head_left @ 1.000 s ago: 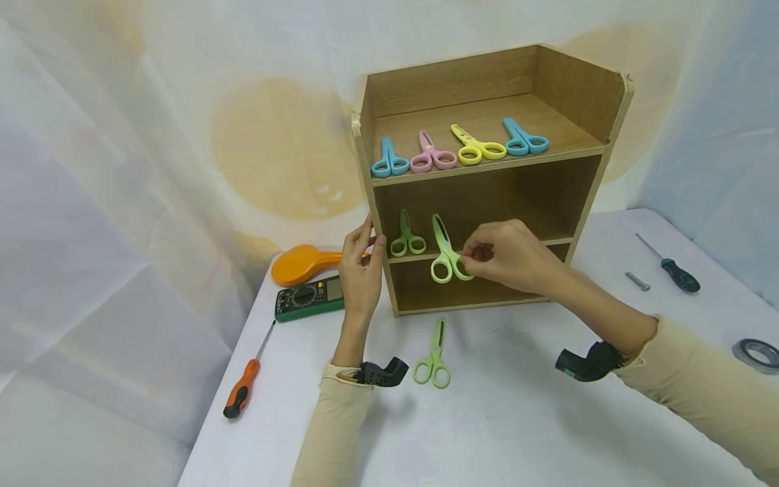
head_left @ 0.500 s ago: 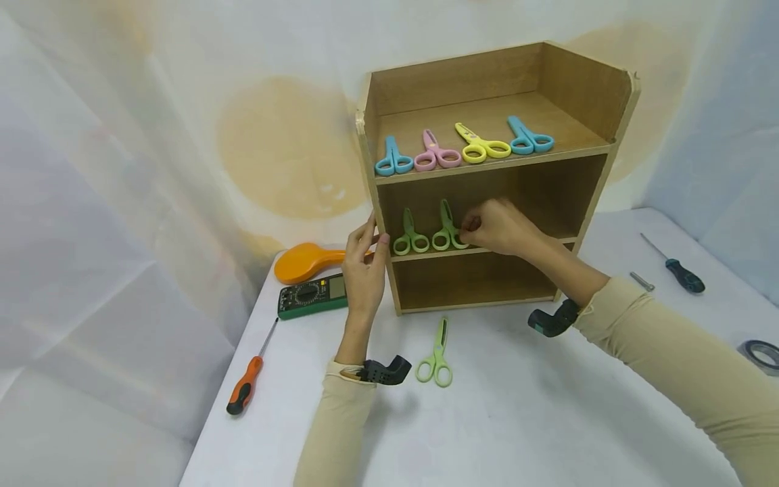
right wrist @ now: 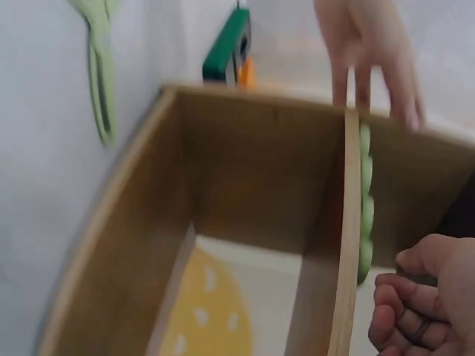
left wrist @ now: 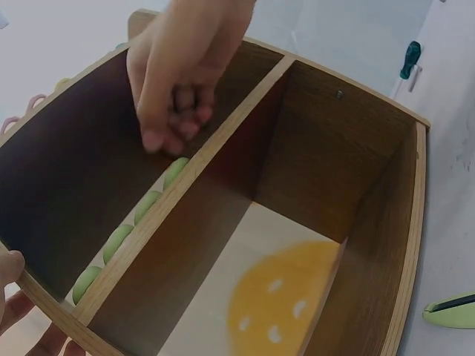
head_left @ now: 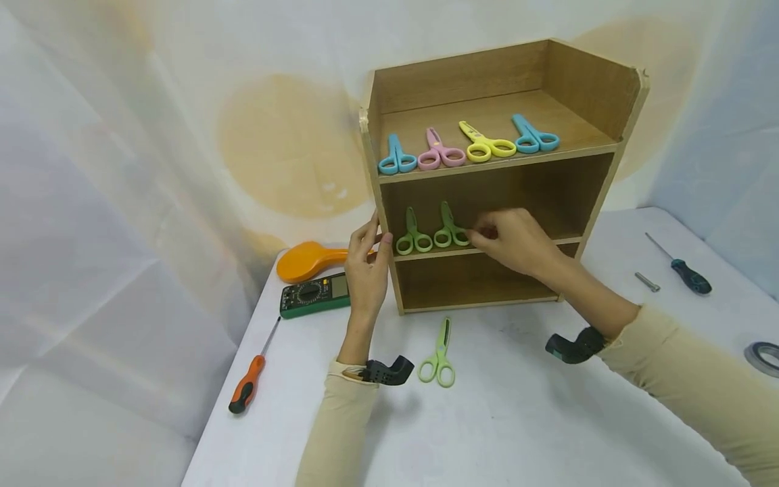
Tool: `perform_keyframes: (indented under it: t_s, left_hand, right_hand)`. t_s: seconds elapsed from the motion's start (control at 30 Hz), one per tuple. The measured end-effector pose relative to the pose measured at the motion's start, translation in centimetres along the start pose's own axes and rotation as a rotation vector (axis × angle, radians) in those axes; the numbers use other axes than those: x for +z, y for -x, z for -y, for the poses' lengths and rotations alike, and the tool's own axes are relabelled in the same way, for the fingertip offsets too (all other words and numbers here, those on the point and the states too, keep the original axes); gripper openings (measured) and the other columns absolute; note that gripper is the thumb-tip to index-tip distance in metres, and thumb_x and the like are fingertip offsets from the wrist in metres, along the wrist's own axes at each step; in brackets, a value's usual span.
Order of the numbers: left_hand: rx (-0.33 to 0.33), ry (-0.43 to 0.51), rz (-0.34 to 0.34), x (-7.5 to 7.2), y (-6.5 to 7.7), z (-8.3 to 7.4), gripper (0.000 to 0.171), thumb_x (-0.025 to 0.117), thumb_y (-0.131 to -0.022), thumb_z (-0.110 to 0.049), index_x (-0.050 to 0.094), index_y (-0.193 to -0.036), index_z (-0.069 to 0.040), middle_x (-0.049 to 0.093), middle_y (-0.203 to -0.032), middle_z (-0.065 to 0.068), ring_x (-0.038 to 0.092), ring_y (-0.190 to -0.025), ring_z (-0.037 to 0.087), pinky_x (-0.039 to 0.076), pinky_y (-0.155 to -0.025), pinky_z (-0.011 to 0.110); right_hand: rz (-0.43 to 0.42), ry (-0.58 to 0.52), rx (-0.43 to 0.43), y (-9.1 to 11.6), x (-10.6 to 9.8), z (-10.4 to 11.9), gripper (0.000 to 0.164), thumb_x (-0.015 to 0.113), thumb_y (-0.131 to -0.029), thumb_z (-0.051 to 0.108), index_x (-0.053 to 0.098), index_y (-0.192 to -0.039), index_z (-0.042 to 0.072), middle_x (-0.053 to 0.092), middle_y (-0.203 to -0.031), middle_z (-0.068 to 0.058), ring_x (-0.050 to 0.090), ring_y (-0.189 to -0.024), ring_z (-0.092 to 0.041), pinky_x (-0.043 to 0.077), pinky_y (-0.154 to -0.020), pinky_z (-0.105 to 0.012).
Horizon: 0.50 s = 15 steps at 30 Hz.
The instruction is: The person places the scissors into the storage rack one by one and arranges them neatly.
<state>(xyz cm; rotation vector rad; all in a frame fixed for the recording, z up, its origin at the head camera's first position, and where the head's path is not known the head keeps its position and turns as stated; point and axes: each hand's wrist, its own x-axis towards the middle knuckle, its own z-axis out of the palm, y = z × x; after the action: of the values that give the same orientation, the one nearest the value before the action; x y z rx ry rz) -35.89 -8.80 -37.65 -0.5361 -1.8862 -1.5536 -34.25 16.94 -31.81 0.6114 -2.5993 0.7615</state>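
In the head view, my left hand point(head_left: 368, 274) rests against the left side of a wooden shelf point(head_left: 385, 223), its fingers extended along the panel and the thumb at the front edge. My right hand point(head_left: 517, 240) is at the middle shelf, fingers loosely bent, just right of a pair of green scissors point(head_left: 449, 233). The right wrist view shows the thumb and fingers of that hand apart from the green handle loops point(right wrist: 366, 259). Another pair of green scissors point(head_left: 413, 240) lies to the left on the same shelf. A third green pair point(head_left: 437, 358) lies on the table in front.
Along the top shelf lie blue scissors point(head_left: 397, 162), pink scissors point(head_left: 439, 155), yellow scissors point(head_left: 487, 147) and another blue pair point(head_left: 533, 140). At left are an orange spoon-shaped thing point(head_left: 304, 262), a multimeter point(head_left: 313, 295) and a screwdriver point(head_left: 247, 385). At right are another screwdriver point(head_left: 690, 276), a bolt point(head_left: 647, 281) and a tape roll point(head_left: 762, 357).
My right hand carried the green scissors from in front of the shelf onto the middle shelf, let them go and drew slightly right. My left hand stayed at the shelf's side.
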Motion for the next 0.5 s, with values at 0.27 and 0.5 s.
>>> perform_keyframes:
  t_s: [0.27,0.5]
  left_hand:
    - [0.000,0.012,-0.006,0.1,-0.3,-0.3,0.047,0.061,-0.102,-0.019,0.051,-0.148,-0.016,0.054,-0.134,0.011,0.059,-0.114,0.024,0.055,-0.080,0.041]
    - [0.001,-0.014,-0.005,0.1,0.0,-0.2,0.046,0.060,-0.103,-0.023,0.051,-0.148,-0.023,0.055,-0.132,0.005,0.060,-0.113,0.018,0.057,-0.081,0.038]
  right_hand:
    - [0.063,-0.045,-0.125,6.3,2.6,2.1,0.005,0.074,-0.090,0.011,0.075,-0.089,0.006,0.064,-0.077,0.005,0.056,-0.068,-0.009,0.051,-0.058,-0.024]
    - [0.169,-0.081,-0.150,10.6,6.8,2.4,0.005,0.075,-0.088,0.013,0.073,-0.084,0.012,0.060,-0.076,0.013,0.056,-0.067,-0.005,0.050,-0.059,-0.019]
